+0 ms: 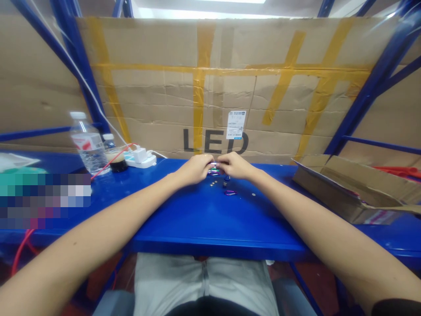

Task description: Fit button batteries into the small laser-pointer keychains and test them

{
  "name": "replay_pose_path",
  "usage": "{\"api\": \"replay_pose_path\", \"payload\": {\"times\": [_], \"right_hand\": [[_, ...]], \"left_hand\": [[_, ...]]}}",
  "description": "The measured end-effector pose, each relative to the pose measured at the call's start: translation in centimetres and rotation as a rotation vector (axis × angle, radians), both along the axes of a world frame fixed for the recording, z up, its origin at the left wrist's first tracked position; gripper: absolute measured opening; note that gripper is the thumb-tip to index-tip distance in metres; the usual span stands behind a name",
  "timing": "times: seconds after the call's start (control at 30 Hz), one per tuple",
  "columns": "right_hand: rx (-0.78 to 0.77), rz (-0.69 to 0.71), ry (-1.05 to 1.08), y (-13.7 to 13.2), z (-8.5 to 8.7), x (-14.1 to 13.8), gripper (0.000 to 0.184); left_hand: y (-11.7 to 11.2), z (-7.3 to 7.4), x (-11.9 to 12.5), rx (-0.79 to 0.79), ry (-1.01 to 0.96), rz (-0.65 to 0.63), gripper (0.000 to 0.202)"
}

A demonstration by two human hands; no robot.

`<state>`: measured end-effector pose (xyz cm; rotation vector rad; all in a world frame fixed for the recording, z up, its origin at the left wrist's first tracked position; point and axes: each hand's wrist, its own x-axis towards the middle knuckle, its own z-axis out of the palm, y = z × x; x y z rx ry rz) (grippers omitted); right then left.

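Both hands meet over the far middle of the blue table (184, 210). My left hand (198, 168) is closed, its fingertips pinched at a small shiny piece (214, 164) that I cannot make out. Facing it, my right hand (234, 165) is closed too, with its fingertips at the same spot. Just beneath the fingers lie some green and purple shiny metal pieces (213, 172), partly hidden. Nearer to me rests a purple carabiner (230, 192). Several tiny round discs (212, 184) and a small dark piece (225, 184) are scattered between.
An open cardboard box (348, 193) stands at the right. On the left are a water bottle (88, 145), a small bottle of dark liquid (116, 160), a white power strip (141, 159) and a red cable (113, 160). A large taped carton (158, 101) rises behind the table.
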<state>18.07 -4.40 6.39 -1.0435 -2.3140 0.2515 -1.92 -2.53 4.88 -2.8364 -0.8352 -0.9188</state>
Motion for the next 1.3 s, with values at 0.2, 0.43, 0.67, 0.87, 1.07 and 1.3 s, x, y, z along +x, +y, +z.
{"api": "replay_pose_path", "payload": {"times": [0.2,0.43,0.67,0.87,1.07,1.3], "right_hand": [[-0.531,0.087,0.338,0.5,0.2,0.5,0.024],[-0.599,0.095,0.413,0.7,0.1,0.4,0.019],[-0.778,0.166,0.605,0.6,-0.3,0.2,0.012],[-0.795,0.163,0.638,0.5,-0.1,0.1,0.009],[-0.684,0.110,0.521,1.0,-0.5,0.4,0.013],[-0.707,0.118,0.488,1.0,-0.5,0.5,0.015]], "left_hand": [[-0.9,0.4,0.2,0.014,-0.038,-0.074,0.014],[-1.1,0.9,0.2,-0.023,-0.038,-0.047,0.015],[-0.7,0.9,0.2,0.029,-0.127,-0.087,0.006],[-0.8,1.0,0.5,-0.016,-0.208,-0.102,0.005],[-0.9,0.9,0.6,-0.188,-0.143,0.029,0.005],[-0.7,0.8,0.2,-0.164,-0.177,-0.057,0.007]]}}
